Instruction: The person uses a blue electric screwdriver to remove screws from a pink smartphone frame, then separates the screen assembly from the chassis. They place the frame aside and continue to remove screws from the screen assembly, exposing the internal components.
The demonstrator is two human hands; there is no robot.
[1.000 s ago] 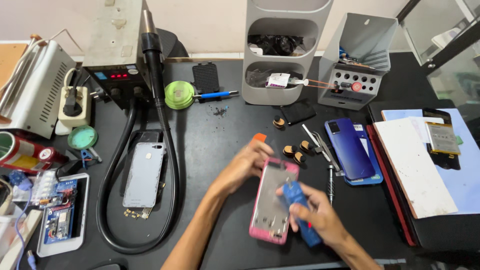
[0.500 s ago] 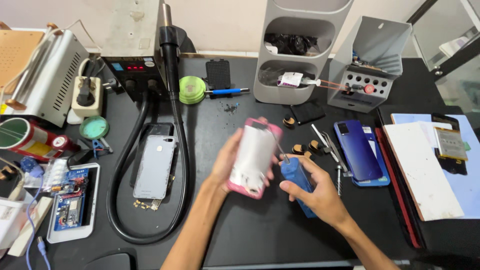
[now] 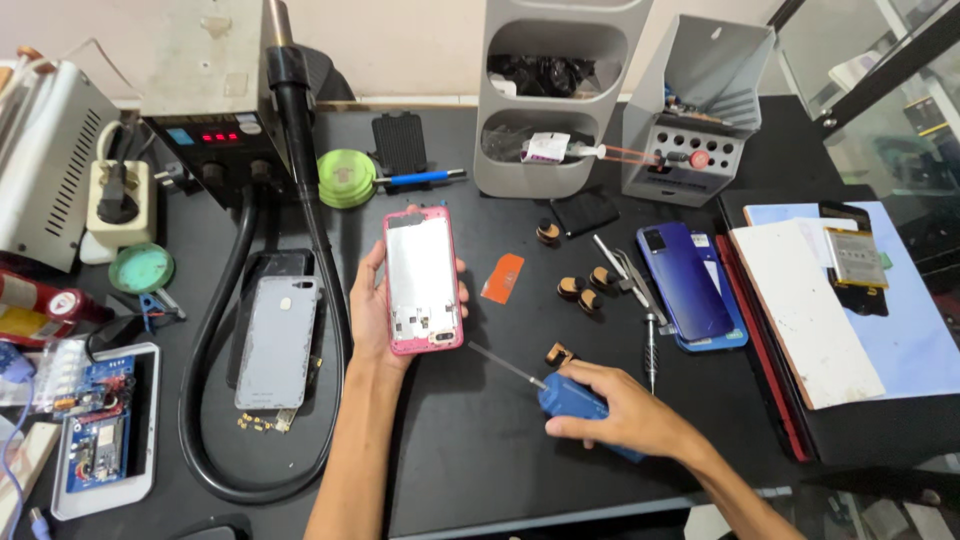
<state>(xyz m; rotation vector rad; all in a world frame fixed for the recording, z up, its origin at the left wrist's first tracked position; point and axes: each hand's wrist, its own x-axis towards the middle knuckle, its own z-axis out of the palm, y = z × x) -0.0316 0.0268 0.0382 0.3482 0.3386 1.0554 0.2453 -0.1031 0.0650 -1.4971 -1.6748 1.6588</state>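
- My left hand (image 3: 375, 310) grips the pink-framed phone housing with a silver inner plate (image 3: 424, 280), fingers wrapped around its long edges, and holds it upright over the black table (image 3: 480, 450).
- Half a second ago I held this housing tilted, and it was lower and closer to my right hand; now it stands straight and is near the orange plastic pick (image 3: 503, 277).
- My right hand (image 3: 620, 415) is clenched around the blue electric screwdriver with a thin metal bit (image 3: 570, 400), and the bit points up-left toward the housing without touching it.
- Before, the screwdriver was just beside the housing; now the two are apart, and my right hand rests low on the table.
- The grey phone back cover (image 3: 275, 340) lies to the left inside the loop of the black hose (image 3: 215, 400), as before.
- The blue phone (image 3: 690, 280) lies to the right, next to the small brown-capped pieces (image 3: 580, 293).
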